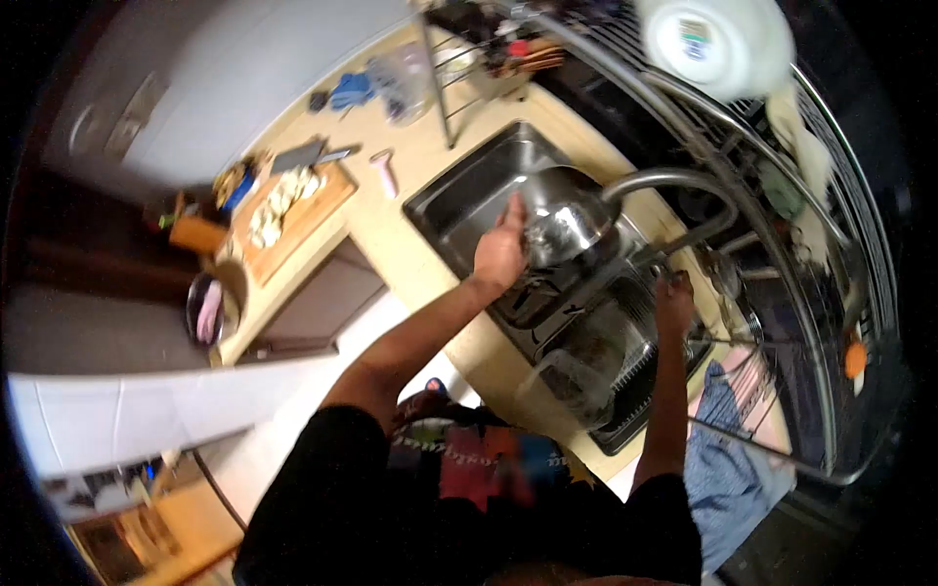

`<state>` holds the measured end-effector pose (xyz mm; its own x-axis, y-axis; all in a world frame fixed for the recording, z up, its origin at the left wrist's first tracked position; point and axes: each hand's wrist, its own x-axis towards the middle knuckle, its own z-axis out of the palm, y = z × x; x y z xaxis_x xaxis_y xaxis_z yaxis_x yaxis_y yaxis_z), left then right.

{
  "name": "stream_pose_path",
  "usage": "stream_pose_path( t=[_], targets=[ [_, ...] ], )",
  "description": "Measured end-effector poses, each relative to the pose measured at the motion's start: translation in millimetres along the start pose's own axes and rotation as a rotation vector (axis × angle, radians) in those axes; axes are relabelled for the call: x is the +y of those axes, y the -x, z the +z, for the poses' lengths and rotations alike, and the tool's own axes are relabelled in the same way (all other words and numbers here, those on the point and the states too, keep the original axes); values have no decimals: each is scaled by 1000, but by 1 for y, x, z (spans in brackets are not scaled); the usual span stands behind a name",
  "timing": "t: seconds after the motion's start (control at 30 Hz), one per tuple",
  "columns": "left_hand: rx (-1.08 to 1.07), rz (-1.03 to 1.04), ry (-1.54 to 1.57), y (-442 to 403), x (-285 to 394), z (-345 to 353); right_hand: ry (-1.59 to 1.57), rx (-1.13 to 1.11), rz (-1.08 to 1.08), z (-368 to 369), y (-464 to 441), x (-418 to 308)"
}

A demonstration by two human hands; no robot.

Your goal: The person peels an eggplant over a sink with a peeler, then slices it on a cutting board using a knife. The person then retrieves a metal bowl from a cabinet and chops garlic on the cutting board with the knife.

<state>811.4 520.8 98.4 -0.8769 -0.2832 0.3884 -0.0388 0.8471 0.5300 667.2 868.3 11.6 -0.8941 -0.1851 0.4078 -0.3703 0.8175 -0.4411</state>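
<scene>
My left hand [502, 249] grips the rim of a shiny metal bowl [567, 223], which is held over the double sink [454, 205] beneath the curved faucet [674, 179]. At the right of the sink, my right hand [674, 291] is closed at the faucet's base; its fingers are small and partly dark, and what they hold is hard to make out. A clear plastic container [576, 389] sits over the near basin, beside a black draining rack [635, 376].
Chopped pale pieces [283, 205] and a knife [298, 156] lie on a wooden board [327, 198] at the left. A pink peeler [385, 176] is nearby. Above the right side stands a metal dish rack [723, 146] with a white bowl [728, 49]. A blue cloth [718, 469] hangs below.
</scene>
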Motion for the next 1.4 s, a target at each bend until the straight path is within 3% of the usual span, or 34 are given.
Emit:
stream_pose_path(
  t=[0.07, 0.13, 0.17, 0.27, 0.33, 0.43, 0.5, 0.57, 0.63, 0.73, 0.83, 0.87, 0.93, 1.0, 1.03, 1.07, 1.1, 1.13, 1.2, 1.27, 1.3, 1.33, 1.37, 1.4],
  targets=[
    [-328, -36, -213, -10, 16, -38, 76, 41, -153, -1, 11, -13],
    [-267, 248, -400, -10, 12, -40, -117, -137, -63, -17, 24, -65],
    [-26, 449, -393, -10, 8, -39, -179, -216, -38, -26, 26, -93],
    [-20, 664, -459, -5, 25, -47, -325, -254, -71, -27, 30, -130],
    [176, 744, -361, 0, 25, -48, -432, -130, -373, -27, 30, -141],
    [202, 728, -354, 6, 19, -68, -512, -12, -270, -18, 41, -139],
    [225, 745, -337, 8, 8, -81, -525, 48, -317, -2, 39, -141],
    [230, 703, -351, 16, -5, -88, -538, 99, -371, 6, 39, -142],
    [244, 662, -374, 22, -27, -103, -386, 112, -285, 9, 38, -162],
    [142, 659, -277, 36, -67, -128, -293, 122, -369, 28, 34, -183],
    [-99, 428, -266, 61, -122, -171, -276, 21, -284, 33, 30, -229],
    [-90, 442, -264, 69, -146, -189, -276, 44, -346, 40, 27, -249],
    [-228, 196, -330, 90, -191, -214, -264, 70, -408, 50, 22, -302],
    [-67, 150, -354, 111, -233, -238, -707, -107, 6, 57, 20, -375],
    [-73, 153, -347, 118, -247, -253, -741, -123, 28, 79, 8, -387],
    [-154, 25, -317, 123, -258, -268, -774, -138, 50, 100, -4, -399],
    [-237, -103, -288, 127, -269, -280, -962, -271, 350, 98, -11, -447],
    [-246, -103, -283, 131, -284, -283, -946, -226, 139, 167, -33, -406],
    [-168, -143, -242, 141, -315, -281, -1186, -318, 441, 160, -49, -501],
    [-148, -180, -247, 140, -326, -291, -1247, -423, 374, 198, -77, -539],
    [-202, -230, -219, 137, -326, -302, -1312, -442, 369, 227, -88, -551],
    [-252, -283, -191, 134, -332, -308, -1324, -603, 385, 254, -110, -563],
    [-390, -435, -247, 134, -342, -308, -1289, -574, 492, 292, -128, -573],
    [-243, -405, -225, 136, -344, -315, -1287, -664, 536, 306, -138, -587]
  ],
)
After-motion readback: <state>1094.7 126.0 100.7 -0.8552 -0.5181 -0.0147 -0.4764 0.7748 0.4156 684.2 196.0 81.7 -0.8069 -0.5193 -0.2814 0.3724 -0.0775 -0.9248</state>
